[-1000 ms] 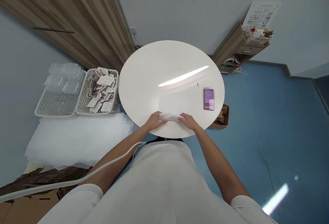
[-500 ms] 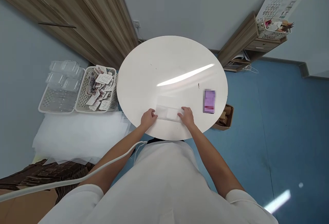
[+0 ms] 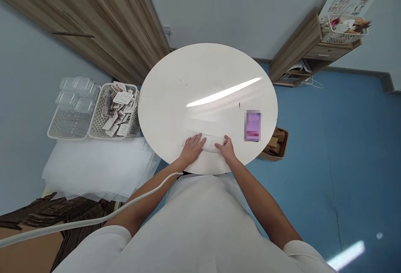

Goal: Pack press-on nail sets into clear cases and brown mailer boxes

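Note:
A thin translucent white sheet (image 3: 210,144), folded into a narrow strip, lies near the front edge of the round white table (image 3: 200,72). Whether anything is wrapped inside cannot be made out. My left hand (image 3: 191,148) rests flat on its left part, fingers stretched out and pressing down. At the right end my right hand (image 3: 227,147) pinches the sheet between thumb and fingers. To the right of that hand lies a flat purple item (image 3: 253,126), blurred by pixels.
White baskets on the left hold clear plastic boxes (image 3: 77,95) and printed cards (image 3: 120,108). Below them is a stack of translucent sheets (image 3: 97,166). A white cable (image 3: 94,222) crosses over my left arm. A cardboard box (image 3: 275,144) stands on the floor at right.
My left hand has moved right from the sheet's left edge onto its top and flattened out. The sheet is now folded narrower. My right hand stays at the right end.

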The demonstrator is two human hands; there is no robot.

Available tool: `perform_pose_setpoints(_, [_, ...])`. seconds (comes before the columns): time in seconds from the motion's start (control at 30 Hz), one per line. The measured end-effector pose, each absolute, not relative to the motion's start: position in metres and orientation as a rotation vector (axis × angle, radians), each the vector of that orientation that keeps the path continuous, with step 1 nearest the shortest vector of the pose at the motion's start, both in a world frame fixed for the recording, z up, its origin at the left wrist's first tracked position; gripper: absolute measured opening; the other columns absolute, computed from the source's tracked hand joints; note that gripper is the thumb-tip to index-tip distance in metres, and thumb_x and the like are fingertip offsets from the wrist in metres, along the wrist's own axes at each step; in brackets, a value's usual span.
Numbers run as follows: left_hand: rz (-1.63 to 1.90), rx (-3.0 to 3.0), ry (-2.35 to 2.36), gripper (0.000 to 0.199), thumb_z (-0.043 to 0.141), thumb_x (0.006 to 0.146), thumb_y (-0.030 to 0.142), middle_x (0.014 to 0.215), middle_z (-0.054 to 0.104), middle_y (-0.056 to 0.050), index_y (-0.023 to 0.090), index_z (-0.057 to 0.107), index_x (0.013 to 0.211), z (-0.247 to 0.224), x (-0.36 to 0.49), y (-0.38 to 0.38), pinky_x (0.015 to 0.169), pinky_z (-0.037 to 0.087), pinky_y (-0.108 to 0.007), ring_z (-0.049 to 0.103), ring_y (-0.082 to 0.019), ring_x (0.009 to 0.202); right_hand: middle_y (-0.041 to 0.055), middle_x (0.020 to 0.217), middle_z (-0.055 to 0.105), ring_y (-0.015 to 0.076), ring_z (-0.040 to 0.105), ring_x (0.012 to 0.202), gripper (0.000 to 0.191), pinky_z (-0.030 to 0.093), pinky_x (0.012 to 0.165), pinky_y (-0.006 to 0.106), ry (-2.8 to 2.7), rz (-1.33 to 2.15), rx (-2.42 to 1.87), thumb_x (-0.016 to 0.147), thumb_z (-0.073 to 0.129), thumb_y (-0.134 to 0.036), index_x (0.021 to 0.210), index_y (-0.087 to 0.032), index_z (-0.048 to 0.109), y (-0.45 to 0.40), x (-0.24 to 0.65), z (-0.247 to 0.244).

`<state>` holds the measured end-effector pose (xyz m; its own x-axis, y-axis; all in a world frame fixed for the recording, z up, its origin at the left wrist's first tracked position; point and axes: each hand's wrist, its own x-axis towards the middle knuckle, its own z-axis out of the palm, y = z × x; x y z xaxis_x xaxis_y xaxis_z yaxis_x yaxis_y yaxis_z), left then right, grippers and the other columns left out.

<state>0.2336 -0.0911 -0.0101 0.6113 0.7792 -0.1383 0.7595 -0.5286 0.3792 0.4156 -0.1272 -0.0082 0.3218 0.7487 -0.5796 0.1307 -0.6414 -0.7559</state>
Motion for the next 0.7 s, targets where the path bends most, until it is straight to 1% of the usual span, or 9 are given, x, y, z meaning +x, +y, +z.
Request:
perform_pose_setpoints(0.1, [0.075, 2.428, 1.257, 0.052, 0.044, 0.080, 0.018, 0.141, 0.029, -0.008, 0.028, 0.036, 0.130, -0.012, 0.232, -0.094, 0.101, 0.019, -0.047, 0.028, -0.028, 0.127, 0.0075, 0.102, 0.055, 0.0200, 0.055, 0.092, 0.055, 0.047, 0.079, 0.034, -0.865, 1.461, -1.937, 0.068, 0.057, -0.034, 0.118, -0.020, 0.041, -0.121, 0.420, -0.008])
perform_pose_setpoints(0.17, [0.074, 2.421, 1.276, 0.051, 0.043, 0.081, 0.017, 0.141, 0.029, -0.008, 0.028, 0.035, 0.130, -0.012, 0.232, -0.096, 0.101, 0.019, -0.048, 0.028, -0.028, 0.127, 0.0077, 0.108, 0.051, 0.0206, 0.051, 0.098, 0.047, 0.045, 0.084, 0.035, -0.964, 1.433, -1.946, 0.067, 0.058, -0.037, 0.110, -0.021, 0.048, -0.122, 0.420, -0.006])
perform_pose_setpoints(0.27, [0.052, 2.428, 1.294, 0.051, 0.041, 0.081, 0.018, 0.141, 0.029, -0.009, 0.027, 0.034, 0.131, -0.011, 0.234, -0.097, 0.100, 0.021, -0.048, 0.028, -0.027, 0.127, 0.0079, 0.125, 0.035, 0.0222, 0.038, 0.116, 0.048, 0.037, 0.095, 0.035, -1.061, 1.285, -1.949, 0.063, 0.062, -0.037, 0.107, -0.023, 0.050, -0.126, 0.413, -0.002])
perform_pose_setpoints(0.33, [0.039, 2.435, 1.308, 0.050, 0.041, 0.082, 0.018, 0.141, 0.028, -0.010, 0.026, 0.034, 0.131, -0.012, 0.234, -0.097, 0.099, 0.022, -0.048, 0.028, -0.027, 0.127, 0.0074, 0.131, 0.028, 0.0219, 0.035, 0.119, 0.055, 0.036, 0.095, 0.033, -1.035, 1.262, -1.897, 0.063, 0.062, -0.038, 0.113, -0.025, 0.045, -0.129, 0.407, 0.001])
perform_pose_setpoints(0.4, [0.035, 2.430, 1.323, 0.051, 0.041, 0.081, 0.018, 0.141, 0.027, -0.010, 0.025, 0.034, 0.131, -0.011, 0.235, -0.097, 0.099, 0.023, -0.047, 0.029, -0.028, 0.127, 0.0090, 0.133, 0.025, 0.0199, 0.045, 0.109, 0.069, 0.043, 0.088, 0.032, -0.903, 1.295, -1.862, 0.065, 0.061, -0.040, 0.125, -0.027, 0.030, -0.131, 0.403, 0.004])
perform_pose_setpoints(0.47, [0.043, 2.419, 1.333, 0.052, 0.041, 0.081, 0.018, 0.142, 0.026, -0.010, 0.025, 0.033, 0.132, -0.009, 0.236, -0.099, 0.100, 0.022, -0.048, 0.028, -0.028, 0.127, 0.0112, 0.130, 0.031, 0.0169, 0.054, 0.094, 0.081, 0.047, 0.078, 0.030, -0.751, 1.350, -1.840, 0.066, 0.060, -0.042, 0.131, -0.027, 0.014, -0.130, 0.402, 0.004])
perform_pose_setpoints(0.53, [0.062, 2.421, 1.309, 0.053, 0.042, 0.081, 0.018, 0.143, 0.024, -0.009, 0.027, 0.033, 0.132, -0.005, 0.237, -0.103, 0.101, 0.018, -0.050, 0.026, -0.028, 0.129, 0.0106, 0.119, 0.043, 0.0154, 0.057, 0.084, 0.082, 0.048, 0.072, 0.029, -0.656, 1.406, -1.816, 0.065, 0.061, -0.043, 0.130, -0.024, 0.015, -0.127, 0.404, 0.003])
perform_pose_setpoints(0.63, [0.084, 2.425, 1.189, 0.053, 0.044, 0.080, 0.018, 0.143, 0.025, -0.007, 0.031, 0.035, 0.130, 0.001, 0.239, -0.110, 0.103, 0.013, -0.050, 0.025, -0.028, 0.129, 0.0054, 0.095, 0.056, 0.0146, 0.056, 0.076, 0.055, 0.048, 0.067, 0.027, -0.596, 1.471, -1.772, 0.065, 0.059, -0.041, 0.112, -0.019, 0.040, -0.121, 0.409, -0.003])
perform_pose_setpoints(0.7, [0.073, 2.402, 1.143, 0.052, 0.045, 0.080, 0.018, 0.141, 0.029, -0.006, 0.033, 0.036, 0.129, 0.002, 0.241, -0.113, 0.103, 0.013, -0.050, 0.027, -0.028, 0.128, 0.0023, 0.082, 0.056, 0.0133, 0.054, 0.070, 0.036, 0.046, 0.062, 0.026, -0.568, 1.471, -1.770, 0.066, 0.057, -0.041, 0.092, -0.018, 0.049, -0.118, 0.411, -0.007])
